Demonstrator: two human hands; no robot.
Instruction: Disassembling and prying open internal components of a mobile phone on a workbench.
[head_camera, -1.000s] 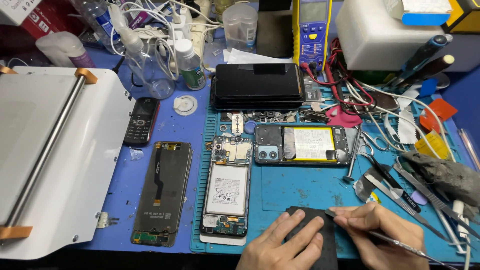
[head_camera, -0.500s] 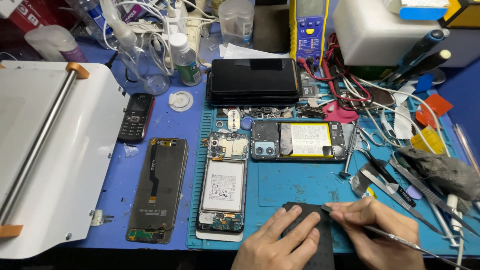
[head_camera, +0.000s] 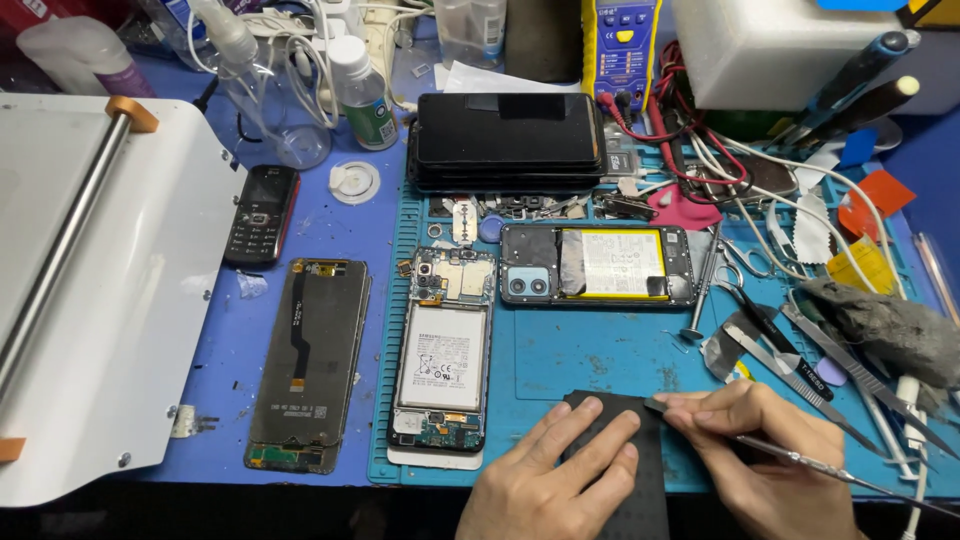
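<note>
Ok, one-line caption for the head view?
Left hand steadies a dark panel while right hand works a thin metal tool along its edge.

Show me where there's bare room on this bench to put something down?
Bare teal mat lies between the yellow-battery phone and the hands; blue table beside the keypad phone is open too. The right side, around the tweezers, is crowded.

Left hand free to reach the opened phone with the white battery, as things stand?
Probably yes. The left hand only presses flat on the dark panel, holding nothing, and the opened phone lies just beside it on the blue mat with nothing between.
</note>
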